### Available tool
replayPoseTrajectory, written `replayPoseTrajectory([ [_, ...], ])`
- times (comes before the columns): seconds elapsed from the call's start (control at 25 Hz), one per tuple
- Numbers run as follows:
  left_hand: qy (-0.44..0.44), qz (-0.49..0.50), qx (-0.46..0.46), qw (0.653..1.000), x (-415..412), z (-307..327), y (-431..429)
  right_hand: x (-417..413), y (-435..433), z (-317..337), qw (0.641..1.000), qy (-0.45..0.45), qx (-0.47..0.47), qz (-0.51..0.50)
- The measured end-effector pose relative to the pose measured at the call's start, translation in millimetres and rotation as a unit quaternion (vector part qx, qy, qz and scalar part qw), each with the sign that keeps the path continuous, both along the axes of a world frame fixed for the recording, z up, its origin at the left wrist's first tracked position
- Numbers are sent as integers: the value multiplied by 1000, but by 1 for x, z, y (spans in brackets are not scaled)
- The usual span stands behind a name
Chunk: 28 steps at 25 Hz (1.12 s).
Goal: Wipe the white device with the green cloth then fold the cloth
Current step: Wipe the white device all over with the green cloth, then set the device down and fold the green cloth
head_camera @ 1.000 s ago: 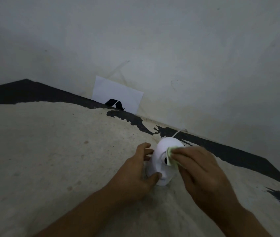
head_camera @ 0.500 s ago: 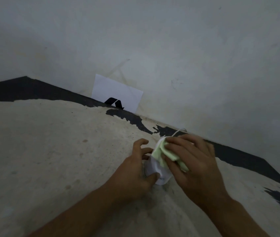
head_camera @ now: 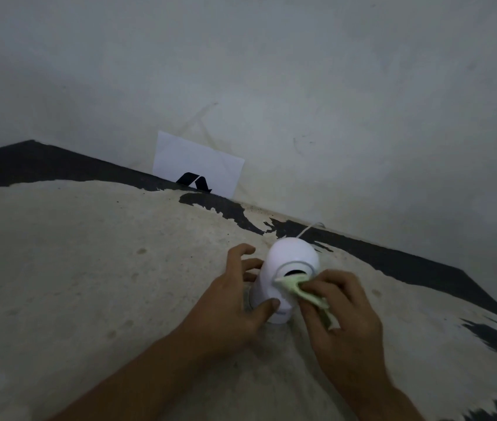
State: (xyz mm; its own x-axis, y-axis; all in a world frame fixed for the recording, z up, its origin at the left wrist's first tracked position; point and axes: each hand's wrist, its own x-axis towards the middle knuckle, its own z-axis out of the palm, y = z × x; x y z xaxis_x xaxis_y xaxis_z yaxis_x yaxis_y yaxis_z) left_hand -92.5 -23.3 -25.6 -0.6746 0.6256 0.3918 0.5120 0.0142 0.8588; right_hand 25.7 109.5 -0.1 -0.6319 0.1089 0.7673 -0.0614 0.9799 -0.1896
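A white dome-topped device (head_camera: 291, 256) with a dark lens opening stands upright on the worn pale surface (head_camera: 89, 284). My left hand (head_camera: 235, 305) grips its lower body, thumb on the front and fingers round the left side. My right hand (head_camera: 344, 314) pinches a bunched pale green cloth (head_camera: 301, 288) and presses its tip against the front of the device, just below the lens opening. A thin white cable (head_camera: 309, 229) runs from behind the device toward the wall.
A white card (head_camera: 198, 161) with a black mark leans against the grey wall (head_camera: 301, 86) at the back. Black patches show where the surface paint has peeled along the far edge and at the right.
My right hand has come down off the top of the device to its front right, bringing the cloth with it. The dome is uncovered again. My left hand has kept its hold.
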Motion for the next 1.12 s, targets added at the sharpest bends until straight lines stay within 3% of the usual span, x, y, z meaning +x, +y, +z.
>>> replayPoseTrajectory([
  [0.08, -4, 2, 5, 1000, 2, 2, 0, 2, -3, -2, 999, -33, 11, -4],
  [0.2, -4, 5, 8, 1000, 3, 3, 2, 2, -6, 0, 1000, -8, 6, -3],
  [0.36, 1, 6, 3, 1000, 4, 3, 2, 7, -10, -2, 994, -94, 61, -6],
  [0.6, 13, 13, -16, 1000, 3, 2, 1, 20, -16, -1, 984, -174, 22, -14],
  [0.72, 31, 12, -23, 999, 6, 1, -2, 31, -14, 2, 979, -141, -148, 16],
  [0.76, 41, 19, -27, 999, 9, 1, -3, 35, -11, 3, 963, -124, -238, 34],
  [0.84, 76, 52, -26, 995, 16, 3, -6, 43, -5, 7, 893, -107, -431, 72],
  [0.96, 165, 119, 29, 979, 38, 15, -7, 56, 10, 15, 709, -56, -693, 115],
  [1.0, 199, 129, 48, 970, 48, 20, -6, 62, 14, 18, 655, -49, -741, 144],
  [1.04, 235, 140, 63, 960, 59, 25, -4, 68, 18, 21, 625, -49, -759, 176],
  [1.12, 279, 161, 89, 943, 80, 30, -1, 78, 23, 21, 603, -53, -765, 220],
])
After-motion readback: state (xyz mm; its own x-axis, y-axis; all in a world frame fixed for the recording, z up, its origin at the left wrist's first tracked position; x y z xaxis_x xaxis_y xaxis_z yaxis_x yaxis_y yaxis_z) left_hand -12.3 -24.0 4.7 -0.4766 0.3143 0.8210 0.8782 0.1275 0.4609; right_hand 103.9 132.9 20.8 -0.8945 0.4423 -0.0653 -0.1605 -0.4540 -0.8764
